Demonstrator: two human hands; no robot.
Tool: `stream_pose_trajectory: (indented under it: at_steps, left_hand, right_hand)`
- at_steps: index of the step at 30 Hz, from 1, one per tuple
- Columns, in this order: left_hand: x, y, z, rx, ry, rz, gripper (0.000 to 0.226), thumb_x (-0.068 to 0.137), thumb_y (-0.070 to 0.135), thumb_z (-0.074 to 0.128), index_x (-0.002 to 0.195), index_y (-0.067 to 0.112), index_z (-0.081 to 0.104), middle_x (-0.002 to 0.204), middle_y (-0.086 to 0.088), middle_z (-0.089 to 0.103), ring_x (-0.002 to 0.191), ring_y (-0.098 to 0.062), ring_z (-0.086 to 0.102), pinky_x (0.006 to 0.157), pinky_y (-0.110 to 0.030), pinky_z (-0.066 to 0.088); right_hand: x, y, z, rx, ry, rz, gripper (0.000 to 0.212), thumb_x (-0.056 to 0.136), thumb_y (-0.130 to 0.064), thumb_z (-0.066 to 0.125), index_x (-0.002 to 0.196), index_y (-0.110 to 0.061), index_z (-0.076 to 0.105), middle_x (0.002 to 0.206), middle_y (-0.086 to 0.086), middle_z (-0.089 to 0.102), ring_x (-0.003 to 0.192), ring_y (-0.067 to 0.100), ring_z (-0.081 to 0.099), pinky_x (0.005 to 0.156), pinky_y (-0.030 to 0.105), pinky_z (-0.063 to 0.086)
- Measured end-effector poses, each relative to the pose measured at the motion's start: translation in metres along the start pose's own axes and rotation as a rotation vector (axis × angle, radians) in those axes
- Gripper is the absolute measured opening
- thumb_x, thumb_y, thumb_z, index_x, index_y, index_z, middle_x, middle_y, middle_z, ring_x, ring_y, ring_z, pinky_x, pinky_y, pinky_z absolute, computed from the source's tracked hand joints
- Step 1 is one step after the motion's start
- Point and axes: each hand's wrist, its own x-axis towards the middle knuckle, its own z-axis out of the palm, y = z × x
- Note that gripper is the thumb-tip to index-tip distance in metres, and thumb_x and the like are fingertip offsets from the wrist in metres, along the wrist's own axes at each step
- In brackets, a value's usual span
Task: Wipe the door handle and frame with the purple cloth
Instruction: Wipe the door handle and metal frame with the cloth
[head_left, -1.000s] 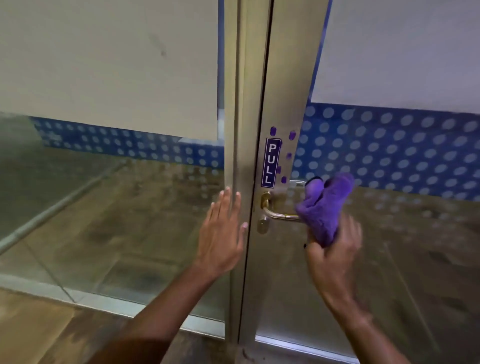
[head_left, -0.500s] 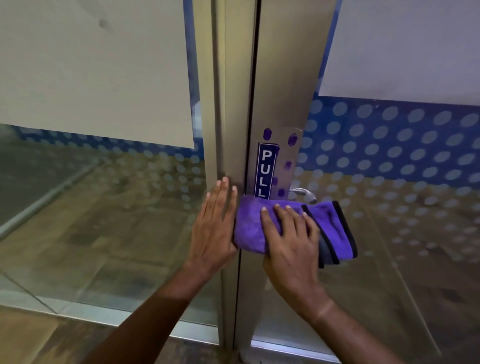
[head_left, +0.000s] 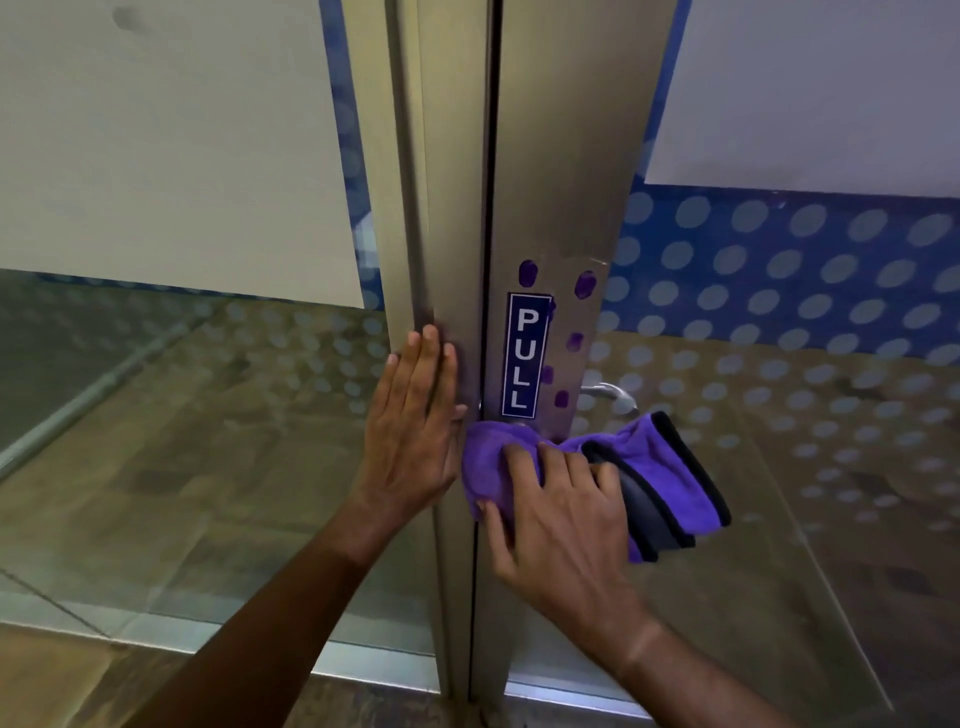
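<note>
blue sign (head_left: 527, 356) reading "PULL", on metal door stile (head_left: 561, 182)
</note>
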Motion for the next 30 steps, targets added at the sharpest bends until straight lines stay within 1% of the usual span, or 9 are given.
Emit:
stream_pose_trajectory:
  at_steps: [3,7,11,13,15,18,23,26,30]
  left_hand:
    - [0.006,-0.003,0.008,0.021,0.031,0.009,0.061,0.106,0.031,0.026,0.157,0.01,-0.001,0.166,-0.004,-0.014,0.155,-0.021,-0.007,0.126,-0.038,-0.002]
    - [0.007,-0.001,0.017,0.017,0.069,-0.001,0.064,0.106,0.032,0.027,0.157,0.01,-0.005,0.166,-0.003,-0.018,0.154,-0.02,-0.011,0.126,-0.037,-0.004]
    - [0.006,0.0,0.021,0.041,0.089,-0.008,0.065,0.105,0.036,0.023,0.156,0.009,-0.007,0.165,-0.004,-0.019,0.154,-0.02,-0.013,0.126,-0.037,-0.006]
    - [0.005,-0.001,0.023,0.045,0.098,0.0,0.065,0.105,0.035,0.024,0.156,0.009,-0.005,0.165,-0.005,-0.019,0.154,-0.02,-0.013,0.126,-0.038,-0.005]
    - [0.005,-0.002,0.024,0.04,0.105,0.013,0.066,0.104,0.033,0.027,0.156,0.009,-0.005,0.165,-0.005,-0.018,0.154,-0.02,-0.013,0.126,-0.038,-0.005]
    - [0.005,-0.003,0.026,0.038,0.132,0.022,0.066,0.104,0.032,0.028,0.156,0.008,-0.004,0.165,-0.006,-0.017,0.154,-0.02,-0.012,0.126,-0.038,-0.004]
    - [0.002,-0.003,0.031,0.056,0.159,0.037,0.064,0.104,0.032,0.025,0.156,0.008,-0.004,0.166,-0.007,-0.016,0.154,-0.021,-0.012,0.126,-0.038,-0.005]
    - [-0.001,-0.004,0.033,0.049,0.161,0.021,0.062,0.105,0.033,0.023,0.156,0.009,-0.004,0.166,-0.006,-0.016,0.154,-0.02,-0.012,0.126,-0.038,-0.006]
    - [-0.004,-0.003,0.036,0.046,0.176,0.021,0.062,0.105,0.033,0.024,0.156,0.01,-0.002,0.166,-0.005,-0.014,0.154,-0.02,-0.01,0.126,-0.038,-0.005]
  right_hand:
    - [0.002,-0.001,0.012,-0.08,0.091,0.01,0.066,0.083,-0.05,0.056,0.135,-0.01,0.053,0.092,0.014,0.063,0.079,0.031,0.056,0.073,0.042,0.035]
    - [0.004,-0.004,0.02,-0.147,0.206,-0.003,0.055,0.085,-0.042,0.061,0.128,-0.008,0.061,0.085,0.014,0.063,0.076,0.032,0.057,0.07,0.041,0.036]
    - [-0.004,0.006,0.018,-0.154,0.189,-0.085,0.049,0.088,-0.042,0.057,0.125,-0.01,0.063,0.091,0.013,0.065,0.08,0.032,0.059,0.071,0.042,0.039]
    - [-0.008,0.014,0.013,-0.135,0.168,-0.096,0.05,0.084,-0.045,0.06,0.122,-0.012,0.065,0.093,0.011,0.066,0.083,0.031,0.06,0.072,0.042,0.039]
    - [-0.009,0.02,0.008,-0.118,0.136,-0.066,0.053,0.079,-0.05,0.061,0.117,-0.014,0.067,0.093,0.008,0.068,0.084,0.03,0.061,0.073,0.042,0.038]
    - [-0.007,0.013,0.005,-0.106,0.083,0.016,0.053,0.077,-0.054,0.058,0.113,-0.015,0.067,0.092,0.007,0.069,0.085,0.03,0.061,0.074,0.042,0.037]
    - [0.005,-0.015,0.01,-0.117,0.091,0.134,0.045,0.079,-0.05,0.058,0.11,-0.018,0.065,0.088,0.007,0.067,0.083,0.03,0.059,0.075,0.042,0.035]
    - [0.002,-0.012,0.012,-0.115,0.107,0.088,0.045,0.081,-0.048,0.059,0.115,-0.018,0.064,0.093,0.007,0.067,0.086,0.031,0.059,0.076,0.044,0.037]
    - [-0.014,0.016,0.006,-0.076,0.107,0.003,0.049,0.08,-0.051,0.061,0.118,-0.02,0.067,0.102,0.003,0.07,0.094,0.028,0.062,0.079,0.043,0.037]
